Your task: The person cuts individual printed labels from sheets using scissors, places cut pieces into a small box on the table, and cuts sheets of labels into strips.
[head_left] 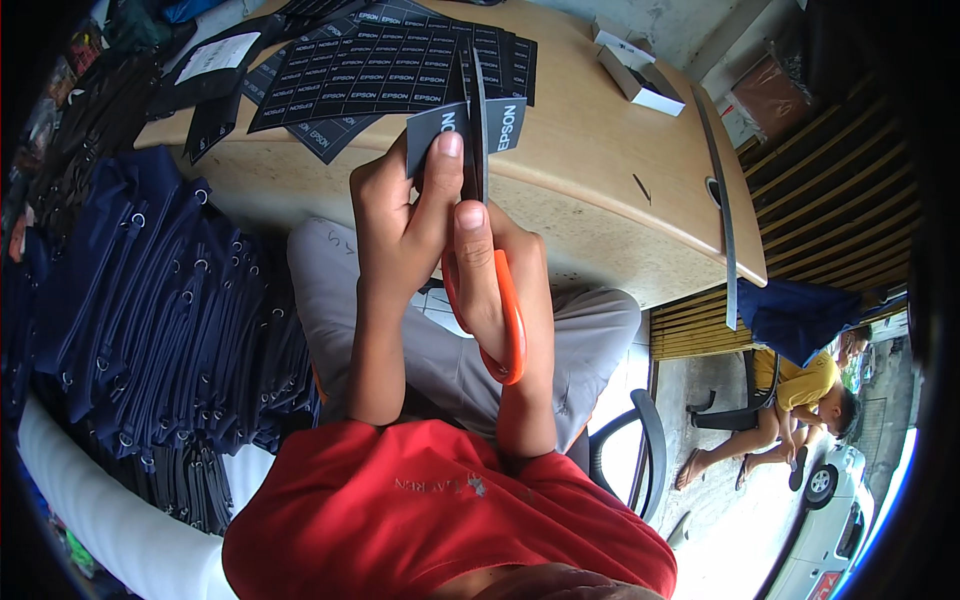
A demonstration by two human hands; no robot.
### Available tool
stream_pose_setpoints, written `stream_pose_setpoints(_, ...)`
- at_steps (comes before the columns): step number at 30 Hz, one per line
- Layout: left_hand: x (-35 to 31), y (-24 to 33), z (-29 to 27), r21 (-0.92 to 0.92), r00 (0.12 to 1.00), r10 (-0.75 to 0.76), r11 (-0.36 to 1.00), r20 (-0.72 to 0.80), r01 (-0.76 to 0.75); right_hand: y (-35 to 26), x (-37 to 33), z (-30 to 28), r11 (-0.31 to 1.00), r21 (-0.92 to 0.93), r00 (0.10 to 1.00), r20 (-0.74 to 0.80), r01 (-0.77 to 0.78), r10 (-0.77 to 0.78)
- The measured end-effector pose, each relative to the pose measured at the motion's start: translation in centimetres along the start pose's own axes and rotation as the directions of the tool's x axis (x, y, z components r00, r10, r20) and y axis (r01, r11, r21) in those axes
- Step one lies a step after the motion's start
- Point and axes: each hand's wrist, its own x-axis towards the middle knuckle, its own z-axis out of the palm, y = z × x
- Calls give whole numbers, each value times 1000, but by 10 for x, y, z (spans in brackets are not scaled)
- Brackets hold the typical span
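Note:
Scissors with orange handles [513, 335] are in my right hand [522, 265], its thumb through one loop. Their blades point away from me and stand slightly apart at the tips. A small dark label strip [508, 125] with pale lettering lies across the blades, one part on each side. My left hand [395, 205] pinches the strip's left part between thumb and fingers. Whether the strip is cut through cannot be made out. Beyond my hands, several dark printed label sheets [375, 72] overlap on the wooden table [590, 170].
At left hangs a dense row of navy fabric pieces with metal rings [150, 290]. A small white box [640, 80] and a long dark strip [722, 190] lie on the table's right part. Farther right, a person in yellow [805, 385] sits near a white vehicle [825, 530].

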Motion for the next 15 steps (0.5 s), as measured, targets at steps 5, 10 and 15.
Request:
stream_pose_setpoints(5,5,-24,11,-71,995,-74,994,70,79,6,10,-3,990,-95,994,-26,-104,102)
stream_pose_setpoints(10,8,-47,22,-191,974,-194,958,118,214,21,22,-6,975,-140,985,-38,-173,169)
stream_pose_setpoints(15,16,-62,26,-168,935,-307,927,176,336,38,35,-4,971,-51,970,-82,-235,231)
